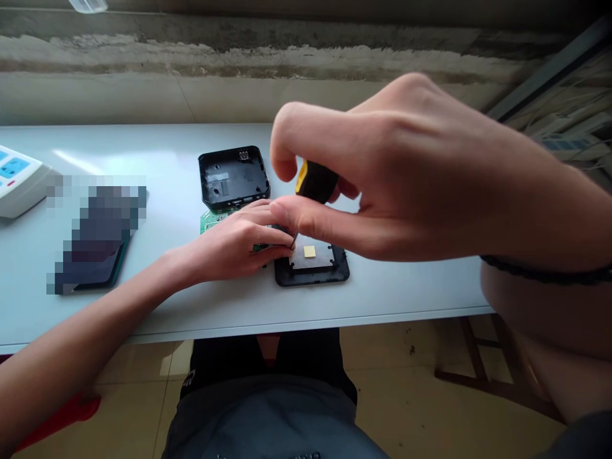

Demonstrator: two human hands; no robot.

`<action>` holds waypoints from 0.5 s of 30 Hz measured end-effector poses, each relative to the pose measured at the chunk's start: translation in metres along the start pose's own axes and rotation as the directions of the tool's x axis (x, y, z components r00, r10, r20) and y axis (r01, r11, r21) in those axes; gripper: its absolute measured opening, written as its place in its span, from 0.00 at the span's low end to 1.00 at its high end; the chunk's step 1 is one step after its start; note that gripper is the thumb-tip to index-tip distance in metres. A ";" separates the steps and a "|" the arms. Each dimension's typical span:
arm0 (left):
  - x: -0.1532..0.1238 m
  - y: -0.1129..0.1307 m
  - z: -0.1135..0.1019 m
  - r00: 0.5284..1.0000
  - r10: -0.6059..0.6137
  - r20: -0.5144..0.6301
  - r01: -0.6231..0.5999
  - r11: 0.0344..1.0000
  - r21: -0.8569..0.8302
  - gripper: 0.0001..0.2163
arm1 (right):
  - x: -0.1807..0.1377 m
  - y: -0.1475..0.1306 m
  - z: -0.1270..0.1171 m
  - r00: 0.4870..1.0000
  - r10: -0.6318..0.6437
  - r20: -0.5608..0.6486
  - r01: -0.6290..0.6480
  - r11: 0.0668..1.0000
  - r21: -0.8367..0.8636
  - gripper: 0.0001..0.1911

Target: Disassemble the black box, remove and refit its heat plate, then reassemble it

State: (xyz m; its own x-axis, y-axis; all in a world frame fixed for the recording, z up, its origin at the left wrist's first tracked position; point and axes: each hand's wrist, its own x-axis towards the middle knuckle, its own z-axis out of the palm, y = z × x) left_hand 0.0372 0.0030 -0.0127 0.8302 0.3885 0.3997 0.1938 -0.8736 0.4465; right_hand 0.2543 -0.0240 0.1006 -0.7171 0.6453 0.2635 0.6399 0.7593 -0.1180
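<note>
Q. What do the fingers hold?
A. My right hand (377,172) is closed around the black-and-yellow handle of a screwdriver (318,182), thumb along the near side, forefinger curled over the top. The shaft slants down to the fingertips of my left hand (234,239), which lies low, palm down. Whether those fingertips pinch anything I cannot tell, since the contact is small and partly covered.

Q. What lies beneath them?
A. The black cover (310,278), flat near the table's front edge. Within its rim sits a silvery plate (322,259), bearing one pale yellow square (310,252) near the middle. The screwdriver's tip is at the left side of this plate, beside my left fingertips.

Q. And the other container?
A. The black case (234,173) rests beyond my left hand, hollow side up. Inside are small posts, a pale strip at left and three light loop-shaped marks in the far right corner. A green circuit board (213,220) lies at its near edge, partly hidden under my left hand.

Q. Farther out?
A. On the white table (406,290), a dark phone (102,248), partly pixelated, lies to the left; beyond it stands a white device (21,185) with blue and red keys.
</note>
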 end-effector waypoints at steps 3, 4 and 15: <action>0.000 0.001 0.001 1.000 0.014 -0.011 -0.014 1.000 -0.013 0.11 | 0.000 0.002 0.001 0.999 -0.034 0.008 0.034 0.999 -0.007 0.16; 0.001 0.001 0.001 1.000 0.014 -0.004 -0.014 1.000 -0.022 0.11 | 0.000 0.001 0.001 0.999 -0.039 0.009 0.039 0.999 -0.018 0.16; 0.000 0.002 0.000 0.999 -0.048 0.012 0.048 0.999 0.004 0.10 | 0.003 -0.007 -0.006 0.995 0.020 0.095 0.000 0.979 -0.206 0.11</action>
State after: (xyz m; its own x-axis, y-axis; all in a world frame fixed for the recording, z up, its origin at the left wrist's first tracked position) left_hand 0.0378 0.0011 -0.0114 0.8264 0.4265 0.3677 0.2357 -0.8550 0.4620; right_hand 0.2497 -0.0276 0.1083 -0.7269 0.6656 0.1690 0.6833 0.7256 0.0814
